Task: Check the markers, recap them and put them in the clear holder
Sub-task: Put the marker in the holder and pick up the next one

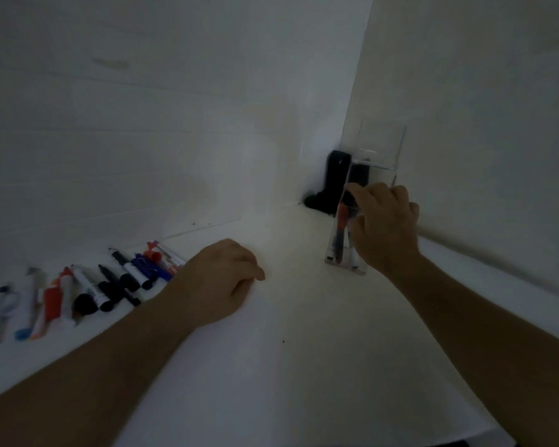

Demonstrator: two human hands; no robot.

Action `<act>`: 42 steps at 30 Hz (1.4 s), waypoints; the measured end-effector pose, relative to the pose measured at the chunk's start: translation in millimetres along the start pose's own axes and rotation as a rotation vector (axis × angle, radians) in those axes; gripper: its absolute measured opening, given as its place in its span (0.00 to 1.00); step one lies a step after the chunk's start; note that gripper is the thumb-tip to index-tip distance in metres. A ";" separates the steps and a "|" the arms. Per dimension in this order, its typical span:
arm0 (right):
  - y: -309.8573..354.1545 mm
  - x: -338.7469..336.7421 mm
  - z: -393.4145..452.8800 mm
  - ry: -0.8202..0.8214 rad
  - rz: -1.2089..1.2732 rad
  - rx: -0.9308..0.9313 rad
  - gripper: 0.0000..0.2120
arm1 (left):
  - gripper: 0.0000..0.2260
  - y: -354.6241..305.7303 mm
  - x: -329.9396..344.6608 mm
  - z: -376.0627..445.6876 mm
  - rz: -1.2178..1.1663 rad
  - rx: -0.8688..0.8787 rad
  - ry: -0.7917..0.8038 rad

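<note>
Nearest the lens, along the lower edge: two bare forearms reaching up over a white surface (304, 366). At far left, a loose row of markers (88, 288) lying flat, blue, red, orange and black, several uncapped with caps scattered among them, crowded and partly overlapping. Just right of that row, left hand (220, 282) resting knuckles-up on the surface, fingers loosely curled, holding nothing. Further right, toward mid-frame right, the clear holder (368, 188) standing upright near the corner of two white walls, a few markers already inside, one with red on it. Right hand (384, 227) at the holder's near face, fingers curled around it or around a dark marker going in; dim light and blur, so cannot tell which. Behind the holder, a black object (333, 182), unclear what.

Likely risks: tall, narrow holder tipping if pushed sideways by the right hand; a marker catching the rim; uncapped tips drying or marking the white surface; caps mismatched in the crowded row.
</note>
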State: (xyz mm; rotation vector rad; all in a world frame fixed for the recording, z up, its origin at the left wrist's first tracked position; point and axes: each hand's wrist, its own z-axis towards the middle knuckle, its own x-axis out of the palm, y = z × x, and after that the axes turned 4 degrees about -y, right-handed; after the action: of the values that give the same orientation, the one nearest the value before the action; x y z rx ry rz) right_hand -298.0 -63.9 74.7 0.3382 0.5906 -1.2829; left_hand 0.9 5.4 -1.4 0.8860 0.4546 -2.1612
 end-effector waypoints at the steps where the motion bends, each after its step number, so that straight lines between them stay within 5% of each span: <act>1: 13.3 5.3 -3.3 -0.035 0.089 -0.052 0.24 | 0.12 5.3 -5.9 0.2 0.015 -0.038 -0.027; 5: 85.4 34.4 -20.5 0.163 0.576 -0.096 0.20 | 0.18 39.7 -40.5 -1.5 0.170 -0.387 -0.161; 9: 151.7 55.0 -28.2 0.440 0.775 -0.176 0.19 | 0.26 61.4 -73.0 -14.7 0.329 -0.705 -0.275; 17: 216.3 71.8 -8.2 0.764 0.832 -0.331 0.22 | 0.26 62.8 -64.0 -15.5 0.462 -0.821 -0.162; 20: 222.7 75.7 -3.1 0.765 0.739 -0.350 0.08 | 0.22 63.1 -60.6 -15.2 0.488 -0.838 -0.124; 24: 211.5 76.0 -5.7 0.664 0.681 -0.332 0.17 | 0.17 60.4 -56.2 -17.0 0.517 -0.849 0.016; 28: 186.4 65.7 -9.5 0.567 0.419 -0.334 0.13 | 0.15 49.0 -49.6 -11.9 0.499 -0.858 0.183; 32: 161.6 61.3 -16.5 0.553 0.429 -0.256 0.15 | 0.20 40.4 -39.6 -5.3 0.493 -0.834 0.304; 35: 139.0 54.9 -19.4 0.574 0.430 -0.241 0.06 | 0.17 37.8 -32.8 -3.0 0.488 -0.819 0.399; 42: 107.5 47.2 -33.7 0.707 0.303 -0.125 0.24 | 0.12 35.9 -26.2 2.1 0.487 -0.792 0.382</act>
State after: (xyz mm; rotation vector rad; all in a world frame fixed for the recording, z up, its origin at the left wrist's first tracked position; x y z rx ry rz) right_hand -194.5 -54.5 10.6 0.7579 1.1621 -0.8088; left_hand 39.5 -6.3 17.3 0.8214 1.0637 -1.1985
